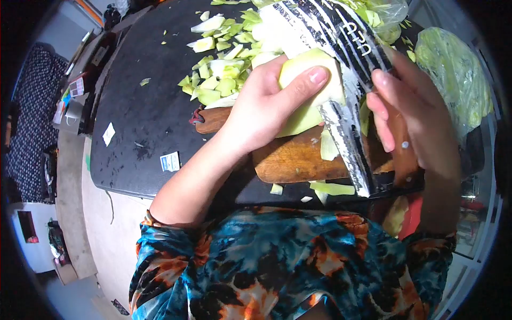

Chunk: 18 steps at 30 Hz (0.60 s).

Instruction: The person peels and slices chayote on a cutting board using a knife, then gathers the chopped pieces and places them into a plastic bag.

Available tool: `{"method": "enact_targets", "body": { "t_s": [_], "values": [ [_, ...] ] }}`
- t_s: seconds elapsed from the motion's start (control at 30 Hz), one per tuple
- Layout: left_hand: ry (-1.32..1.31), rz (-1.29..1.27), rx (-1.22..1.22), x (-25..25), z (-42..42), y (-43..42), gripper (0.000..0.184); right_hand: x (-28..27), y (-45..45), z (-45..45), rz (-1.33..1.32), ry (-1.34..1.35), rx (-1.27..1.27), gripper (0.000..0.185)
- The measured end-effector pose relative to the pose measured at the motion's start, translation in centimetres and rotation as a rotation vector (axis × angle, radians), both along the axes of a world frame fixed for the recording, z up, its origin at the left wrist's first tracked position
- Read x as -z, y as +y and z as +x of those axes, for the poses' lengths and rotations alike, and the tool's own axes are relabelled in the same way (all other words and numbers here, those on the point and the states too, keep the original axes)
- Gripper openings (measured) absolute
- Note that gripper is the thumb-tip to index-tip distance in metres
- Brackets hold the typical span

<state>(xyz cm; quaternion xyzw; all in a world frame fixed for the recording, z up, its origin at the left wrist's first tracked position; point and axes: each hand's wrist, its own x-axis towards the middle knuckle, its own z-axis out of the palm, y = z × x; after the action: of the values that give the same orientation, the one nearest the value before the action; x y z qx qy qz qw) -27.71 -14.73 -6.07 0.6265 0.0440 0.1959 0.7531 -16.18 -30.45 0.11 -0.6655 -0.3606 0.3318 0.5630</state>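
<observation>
My left hand (272, 101) is closed around a pale green, smooth vegetable chunk (306, 117), thumb on its upper face. My right hand (410, 101) is curled around the brown riveted handle (406, 146) of a knife. A dark, white-streaked blade (346, 149) slants down between the hands, close to the chunk's right side. Above the chunk lies a black-and-white striped surface (320, 32) with white lettering; whether it joins the knife, I cannot tell. A wooden cutting board (298, 162) lies underneath, with peelings (328, 144) on it. Part of the right hand's grip is hidden.
Chopped pale green pieces (218, 80) are heaped on the black table (138, 69) beyond my left hand. A clear bag of greens (453, 80) sits at the right. A small white-and-blue packet (170, 161) and a paper scrap (108, 134) lie on the left. Peelings lie by the front edge.
</observation>
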Motion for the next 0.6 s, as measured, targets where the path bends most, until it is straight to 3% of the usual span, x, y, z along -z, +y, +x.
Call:
{"method": "enact_targets", "body": {
  "t_s": [0.13, 0.4, 0.6],
  "values": [
    [0.020, 0.058, 0.076, -0.4, -0.3, 0.7, 0.042, -0.9, 0.1, 0.3, -0.005, 0.060, 0.006, 0.036],
    [-0.040, 0.056, -0.034, 0.1, 0.0, 0.5, 0.043, -0.2, 0.3, 0.0, 0.005, 0.097, -0.014, 0.034],
    [-0.022, 0.045, -0.127, 0.6, 0.3, -0.1, 0.040, 1.1, 0.6, -1.1, 0.052, -0.037, 0.040, 0.028]
  ]
}}
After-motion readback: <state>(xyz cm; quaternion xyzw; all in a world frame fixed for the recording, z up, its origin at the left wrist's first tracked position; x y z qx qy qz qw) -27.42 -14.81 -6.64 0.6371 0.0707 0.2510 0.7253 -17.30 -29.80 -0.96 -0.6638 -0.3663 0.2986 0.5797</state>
